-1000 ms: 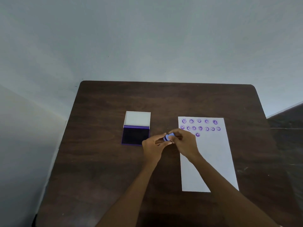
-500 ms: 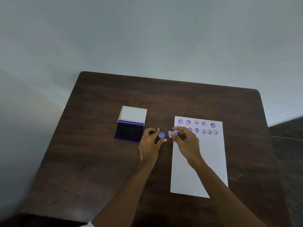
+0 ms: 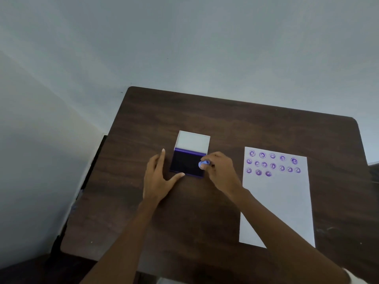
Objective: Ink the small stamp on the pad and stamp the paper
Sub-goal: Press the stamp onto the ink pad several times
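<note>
An open ink pad [image 3: 185, 163] with a dark purple surface and a raised white lid lies at the middle of the dark wooden table [image 3: 225, 119]. My right hand [image 3: 220, 170] pinches a small blue stamp [image 3: 203, 164] over the pad's right edge. My left hand [image 3: 159, 178] rests flat on the table, fingers spread, its thumb touching the pad's near left corner. A white paper [image 3: 276, 206] lies to the right, with several purple round prints across its top. Whether the stamp touches the pad I cannot tell.
A pale wall stands behind and to the left of the table. The table's left edge runs close to my left hand. My right forearm crosses the near left corner of the paper.
The two hands came apart from the stamp between pad and paper. The right hand carried the stamp left to the pad. The left hand moved left and opened flat beside the pad.
</note>
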`<state>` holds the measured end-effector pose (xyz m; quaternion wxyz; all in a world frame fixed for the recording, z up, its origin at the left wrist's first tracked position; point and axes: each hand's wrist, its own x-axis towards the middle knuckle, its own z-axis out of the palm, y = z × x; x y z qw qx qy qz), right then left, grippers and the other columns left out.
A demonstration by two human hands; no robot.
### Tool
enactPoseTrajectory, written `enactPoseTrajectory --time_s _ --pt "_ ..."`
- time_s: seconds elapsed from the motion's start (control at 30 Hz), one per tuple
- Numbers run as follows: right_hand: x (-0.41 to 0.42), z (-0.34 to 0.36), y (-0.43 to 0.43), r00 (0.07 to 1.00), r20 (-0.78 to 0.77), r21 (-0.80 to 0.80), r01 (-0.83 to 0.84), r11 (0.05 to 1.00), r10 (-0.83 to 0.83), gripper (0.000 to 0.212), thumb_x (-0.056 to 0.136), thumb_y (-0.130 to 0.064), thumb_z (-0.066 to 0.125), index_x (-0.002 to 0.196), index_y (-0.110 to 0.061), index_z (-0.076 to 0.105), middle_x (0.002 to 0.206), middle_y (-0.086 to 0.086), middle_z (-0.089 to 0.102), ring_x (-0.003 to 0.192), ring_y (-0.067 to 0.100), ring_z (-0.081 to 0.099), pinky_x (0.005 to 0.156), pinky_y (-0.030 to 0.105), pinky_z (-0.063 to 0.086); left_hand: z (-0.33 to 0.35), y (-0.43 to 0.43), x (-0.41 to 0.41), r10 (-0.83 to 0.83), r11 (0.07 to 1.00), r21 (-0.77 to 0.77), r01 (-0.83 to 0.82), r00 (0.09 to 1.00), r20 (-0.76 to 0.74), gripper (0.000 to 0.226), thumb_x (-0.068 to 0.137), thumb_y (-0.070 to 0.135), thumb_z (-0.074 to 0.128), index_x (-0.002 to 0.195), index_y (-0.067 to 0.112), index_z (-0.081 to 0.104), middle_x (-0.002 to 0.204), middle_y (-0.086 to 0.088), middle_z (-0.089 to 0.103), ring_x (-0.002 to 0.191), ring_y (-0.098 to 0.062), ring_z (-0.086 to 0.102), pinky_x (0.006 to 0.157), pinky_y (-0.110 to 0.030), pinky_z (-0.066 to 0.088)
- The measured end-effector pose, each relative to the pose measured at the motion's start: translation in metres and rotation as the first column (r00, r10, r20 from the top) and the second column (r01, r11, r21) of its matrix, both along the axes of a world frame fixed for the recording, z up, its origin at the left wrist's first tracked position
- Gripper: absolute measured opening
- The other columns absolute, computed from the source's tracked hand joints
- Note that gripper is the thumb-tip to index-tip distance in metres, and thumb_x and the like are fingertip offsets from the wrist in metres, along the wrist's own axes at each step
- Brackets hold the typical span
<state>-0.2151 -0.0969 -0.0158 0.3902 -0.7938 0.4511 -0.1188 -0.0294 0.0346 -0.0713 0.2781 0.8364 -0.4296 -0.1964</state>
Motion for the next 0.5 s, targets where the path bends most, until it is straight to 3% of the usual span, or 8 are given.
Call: enactPoseTrajectory --time_s 0.13,0.33,0.4,0.5 --pt "0.034 -0.009 0.006 0.982 -0.15 -0.066 -0.129 0.989 0.119 0.025 0.089 -0.018 0.063 0.114 -0.012 0.062 0.115 0.008 0.06 0.101 0.018 0.058 0.089 0.028 0.046 -0.008 -0.004 0.017 -0.195 0.979 -0.018 0.201 0.966 0.169 0.101 0.072 0.068 0.073 0.152 0.017 0.037 0.143 -0.009 0.045 0.125 -0.023 0.047 0.1 -0.045 0.049" --pt "0.046 -0.022 0.009 0.94 -0.287 -0.193 -0.248 0.949 0.187 0.032 0.085 -0.017 0.067 0.115 -0.012 0.06 0.116 0.009 0.056 0.1 0.02 0.057 0.085 0.026 0.045 -0.018 -0.007 0.029 -0.269 0.956 -0.039 0.29 0.925 0.267 0.088 0.076 0.067 0.071 0.148 0.024 0.045 0.133 -0.006 0.05 0.105 -0.019 0.051 0.088 -0.041 0.048" --pt "0.045 -0.025 0.015 0.949 -0.254 -0.25 -0.25 0.935 0.185 0.029 0.086 -0.015 0.066 0.114 -0.011 0.06 0.114 0.01 0.058 0.101 0.02 0.058 0.087 0.028 0.05 -0.022 -0.008 0.029 -0.258 0.956 -0.048 0.29 0.906 0.334 0.083 0.08 0.072 0.062 0.146 0.024 0.047 0.132 -0.005 0.053 0.108 -0.02 0.053 0.089 -0.041 0.048" --pt "0.046 -0.029 0.021 0.946 -0.254 -0.289 -0.273 0.918 0.201 0.034 0.082 -0.013 0.07 0.114 -0.01 0.06 0.115 0.01 0.058 0.104 0.019 0.056 0.087 0.033 0.055 -0.031 -0.01 0.027 -0.268 0.94 -0.084 0.33 0.869 0.416 0.082 0.085 0.073 0.052 0.145 0.017 0.049 0.143 -0.007 0.052 0.133 -0.024 0.048 0.112 -0.051 0.037"
